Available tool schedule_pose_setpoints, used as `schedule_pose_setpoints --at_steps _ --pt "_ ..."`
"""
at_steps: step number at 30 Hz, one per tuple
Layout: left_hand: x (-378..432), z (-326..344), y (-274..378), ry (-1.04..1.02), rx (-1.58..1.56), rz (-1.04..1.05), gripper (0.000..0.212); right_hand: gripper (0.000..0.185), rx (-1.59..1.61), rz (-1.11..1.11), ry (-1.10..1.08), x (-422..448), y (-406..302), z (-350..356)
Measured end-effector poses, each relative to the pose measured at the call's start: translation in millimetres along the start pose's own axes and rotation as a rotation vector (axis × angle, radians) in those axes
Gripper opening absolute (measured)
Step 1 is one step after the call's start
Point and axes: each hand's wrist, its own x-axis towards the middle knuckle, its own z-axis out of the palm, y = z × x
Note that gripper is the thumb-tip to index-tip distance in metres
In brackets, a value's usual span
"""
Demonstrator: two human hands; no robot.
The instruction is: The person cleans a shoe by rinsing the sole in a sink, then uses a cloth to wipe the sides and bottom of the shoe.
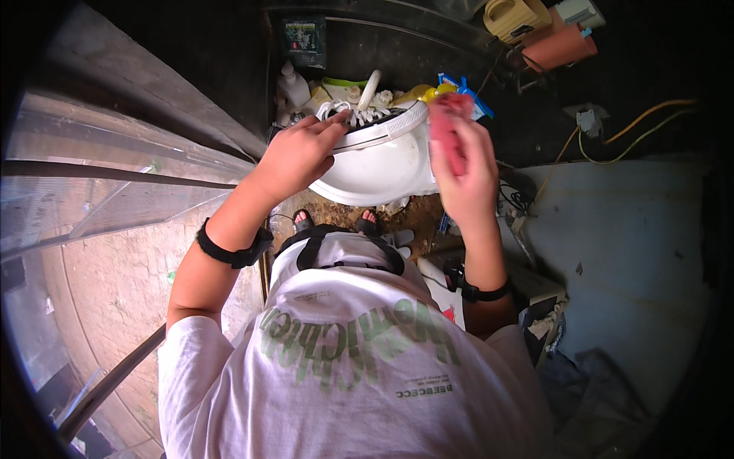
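Over the white washbasin I see a sneaker with a black upper, white laces and a white rubber toe and sole edge. My left hand grips its heel end, with the fingers over the opening. The toe points to the right. My right hand holds a red cloth, blurred, just right of the toe. Whether the cloth touches the sneaker I cannot tell. Behind the shoe, the white tap rises at the basin's back.
A white pump bottle, a yellow bottle and a blue packet crowd the back ledge. Plastic containers hang at upper right. Cables run from a wall socket. Slippers lie on the floor.
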Motion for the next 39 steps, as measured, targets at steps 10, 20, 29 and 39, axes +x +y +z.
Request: schedule_pose_setpoints --at_steps 10,20,29,39 --pt "-8 3 9 -0.147 -0.198 -0.112 0.069 0.054 -0.414 0.009 -0.060 -7 -8 17" --pt "-10 -13 13 -0.131 -0.282 -0.109 0.060 0.051 -0.371 -0.029 -0.085 -1 -4 12" --pt "-19 -16 6 -0.094 -0.324 -0.044 0.060 0.048 -0.325 0.027 -0.130 13 -2 1" --pt "-30 -25 12 -0.118 -0.465 -0.090 0.070 0.039 0.209 0.170 -0.092 16 38 7"
